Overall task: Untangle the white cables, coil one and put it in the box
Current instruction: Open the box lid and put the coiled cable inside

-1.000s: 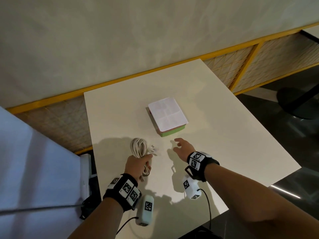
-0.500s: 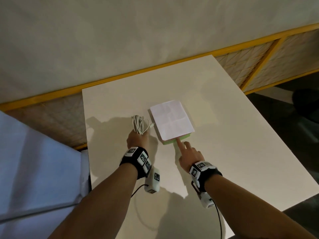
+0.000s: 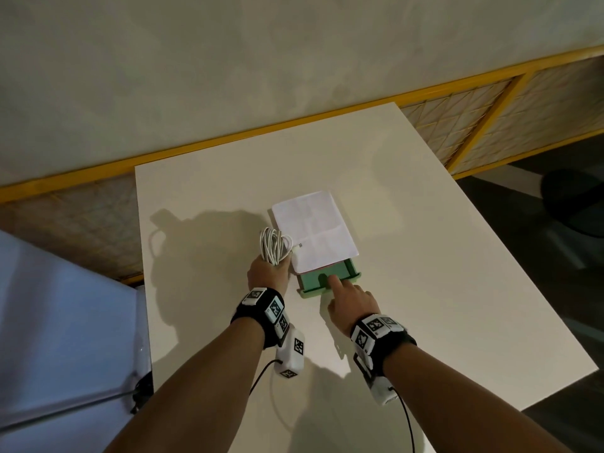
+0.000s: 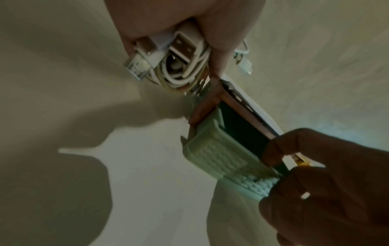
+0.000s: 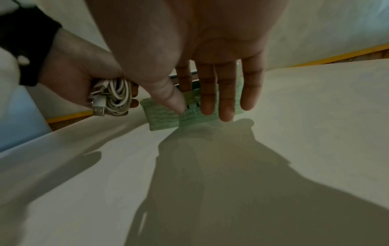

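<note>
A coiled white cable (image 3: 274, 246) is gripped in my left hand (image 3: 269, 271), held just left of the box (image 3: 313, 233), whose top is white. USB plugs stick out of the bundle (image 4: 179, 66) in the left wrist view. The box's green drawer (image 3: 313, 282) is slid partly out toward me. My right hand (image 3: 336, 286) has its index finger in the drawer's front notch. In the right wrist view the thumb touches the drawer front (image 5: 162, 116), and the cable (image 5: 114, 98) shows beside it. What is inside the drawer is hidden.
The box stands mid-table on a cream table (image 3: 425, 289). A pale blue surface (image 3: 49, 322) lies beyond the left edge. A yellow-framed mesh rail (image 3: 228, 138) runs behind the far edge. Dark floor with a round black base (image 3: 575, 204) lies to the right.
Both hands moved forward to the box. The left brought the coiled cable beside it. The right index finger reached the front, and the green drawer has slid out toward me.
</note>
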`<state>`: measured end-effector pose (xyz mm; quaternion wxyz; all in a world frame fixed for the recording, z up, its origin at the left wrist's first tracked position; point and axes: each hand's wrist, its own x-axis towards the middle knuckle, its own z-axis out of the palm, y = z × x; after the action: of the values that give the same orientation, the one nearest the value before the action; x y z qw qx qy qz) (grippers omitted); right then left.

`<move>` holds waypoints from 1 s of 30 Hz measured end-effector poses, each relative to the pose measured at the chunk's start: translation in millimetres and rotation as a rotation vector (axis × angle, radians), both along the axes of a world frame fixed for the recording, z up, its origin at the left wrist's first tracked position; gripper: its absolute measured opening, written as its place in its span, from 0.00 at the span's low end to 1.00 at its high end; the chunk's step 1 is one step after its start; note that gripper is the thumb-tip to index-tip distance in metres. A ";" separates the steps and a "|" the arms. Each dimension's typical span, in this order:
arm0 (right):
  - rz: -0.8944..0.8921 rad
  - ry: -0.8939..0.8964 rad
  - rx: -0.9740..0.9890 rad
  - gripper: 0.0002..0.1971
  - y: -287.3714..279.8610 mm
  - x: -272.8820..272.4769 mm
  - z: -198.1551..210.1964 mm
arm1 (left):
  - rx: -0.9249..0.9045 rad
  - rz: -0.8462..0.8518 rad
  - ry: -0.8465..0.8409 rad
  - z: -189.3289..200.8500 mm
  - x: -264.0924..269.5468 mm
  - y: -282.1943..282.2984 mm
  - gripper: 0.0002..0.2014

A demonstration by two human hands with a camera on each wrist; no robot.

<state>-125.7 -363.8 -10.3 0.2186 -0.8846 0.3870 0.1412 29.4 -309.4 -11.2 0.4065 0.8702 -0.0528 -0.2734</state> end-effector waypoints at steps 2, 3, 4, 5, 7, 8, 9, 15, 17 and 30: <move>0.011 -0.002 -0.010 0.21 6.1 -8.5 1.2 | 0.004 -0.005 0.005 -0.4 -0.7 -0.2 0.18; 0.024 0.002 -0.022 0.21 10.1 -14.5 1.3 | 0.004 -0.009 0.005 -0.5 -0.5 -0.4 0.18; 0.038 0.008 -0.028 0.20 15.3 -22.0 1.3 | 0.008 -0.015 0.007 -0.4 -0.1 -0.3 0.18; 0.052 0.013 -0.026 0.20 20.9 -30.4 1.0 | 0.012 -0.022 0.005 -0.6 0.7 0.1 0.18; 0.072 0.023 -0.019 0.20 32.4 -48.3 1.1 | 0.023 -0.046 -0.005 -0.3 2.7 0.1 0.18; 0.078 0.026 -0.019 0.19 37.2 -56.1 1.5 | 0.024 -0.055 -0.010 -0.1 3.5 0.0 0.18; 0.078 0.026 -0.019 0.19 41.3 -62.2 2.1 | 0.021 -0.061 -0.017 0.0 3.7 0.1 0.18; 0.047 0.048 -0.007 0.18 45.3 -70.2 7.1 | 0.006 -0.065 -0.005 6.1 4.0 5.6 0.17; 0.050 0.049 0.002 0.17 44.7 -69.3 12.0 | 0.000 -0.070 0.001 8.5 4.6 9.2 0.15; -0.081 -0.614 0.194 0.26 23.0 -32.9 73.4 | -0.369 -0.122 0.424 79.6 -36.0 92.9 0.15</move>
<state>-158.6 -340.8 63.1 0.4137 -0.8448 0.3226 -0.1051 -6.6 -216.5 68.4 0.5426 0.7002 -0.0678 -0.4591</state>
